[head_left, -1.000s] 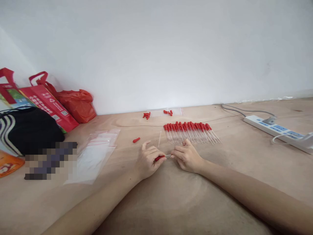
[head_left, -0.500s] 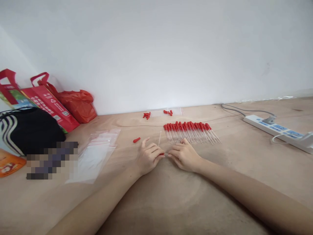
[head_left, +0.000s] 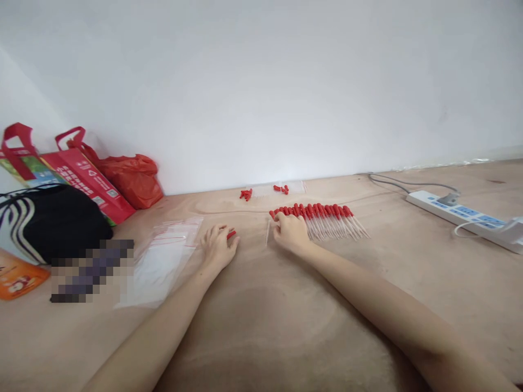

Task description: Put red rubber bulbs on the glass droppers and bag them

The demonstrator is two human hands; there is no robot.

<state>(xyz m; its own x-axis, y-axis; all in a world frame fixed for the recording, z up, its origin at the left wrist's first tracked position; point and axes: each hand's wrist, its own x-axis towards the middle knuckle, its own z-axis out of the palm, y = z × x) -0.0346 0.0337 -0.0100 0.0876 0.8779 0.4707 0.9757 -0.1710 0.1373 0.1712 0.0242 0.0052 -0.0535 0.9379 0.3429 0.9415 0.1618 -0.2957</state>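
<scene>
My left fingers [head_left: 213, 234] are standing partly spread at a single red bulb [head_left: 231, 234] on the bench [head_left: 261, 326]. My right fingers [head_left: 281, 219] are resting curled over the left end of the dropper row [head_left: 319, 212], beside a clear tube [head_left: 267, 234]. I cannot tell either grip.

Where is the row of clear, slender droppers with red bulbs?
In the head view, the dropper row lies right of centre on the wooden table, its left end partly hidden by the right hand.

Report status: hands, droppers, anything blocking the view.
Left hand at single red bulb, grip unclear. Right hand at dropper row, hiding left-side stems. Lone clear tube beside right hand.
</scene>
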